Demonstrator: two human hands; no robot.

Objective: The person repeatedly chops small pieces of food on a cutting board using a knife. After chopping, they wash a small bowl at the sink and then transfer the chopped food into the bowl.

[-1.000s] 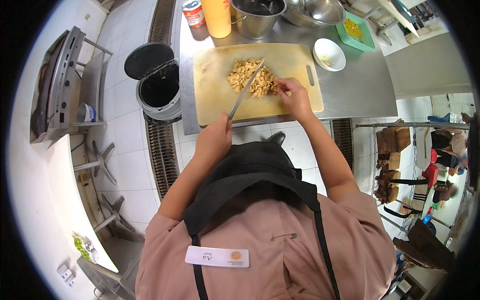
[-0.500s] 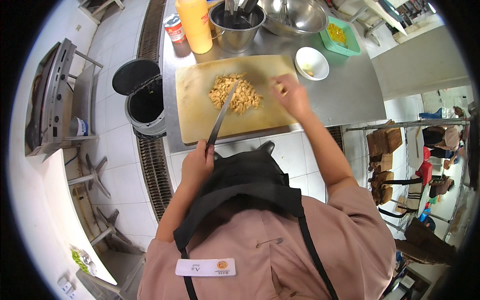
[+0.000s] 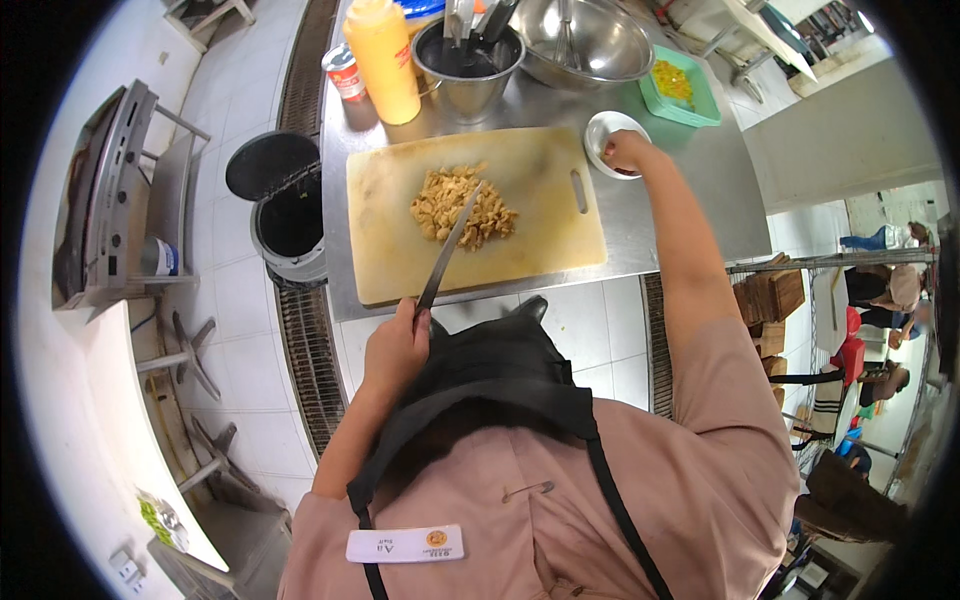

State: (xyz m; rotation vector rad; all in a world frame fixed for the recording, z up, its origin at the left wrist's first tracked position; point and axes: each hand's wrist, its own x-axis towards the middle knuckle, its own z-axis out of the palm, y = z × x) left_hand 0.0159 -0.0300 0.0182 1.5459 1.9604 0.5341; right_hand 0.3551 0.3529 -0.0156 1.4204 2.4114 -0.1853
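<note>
My left hand is closed round the handle of a long kitchen knife, whose blade slants up over the cutting board. The blade's tip reaches into a pile of chopped light-brown pieces, probably cooked meat, in the middle of the board. My right hand dips into a small white bowl just beyond the board's right end. Its fingers are bent together and point down into the bowl; what they hold, if anything, is hidden.
Along the table's far side stand a red-and-white can, a yellow squeeze bottle, a metal pot with utensils and a steel bowl with a whisk. A green tub holds yellow pieces. An open black bin stands at left.
My right hand has moved from above the board's right end, right and away from me, into the white bowl. My left hand still holds the knife over the pile.
</note>
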